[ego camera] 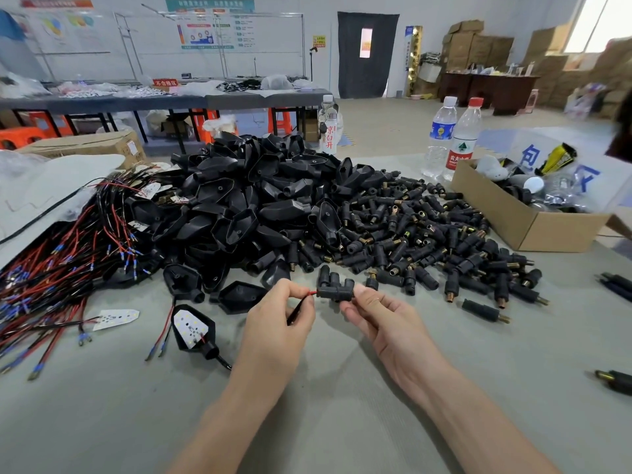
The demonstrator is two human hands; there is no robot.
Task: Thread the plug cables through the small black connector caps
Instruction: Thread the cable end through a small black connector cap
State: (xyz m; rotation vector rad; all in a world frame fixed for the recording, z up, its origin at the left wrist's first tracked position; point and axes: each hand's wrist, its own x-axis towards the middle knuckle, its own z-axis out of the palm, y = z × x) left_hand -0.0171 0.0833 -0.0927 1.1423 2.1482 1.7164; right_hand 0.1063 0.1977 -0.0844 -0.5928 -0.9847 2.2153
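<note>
Grey table (102, 422) bears heaped black housings (246, 193), connector caps (427, 241), wires (68, 261), cardboard box (533, 227), bottles (441, 138).

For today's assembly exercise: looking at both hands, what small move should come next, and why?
Probably the left hand should feed the red wire further into the black cap the right hand pinches: the wire just reaches the cap's end.
</note>
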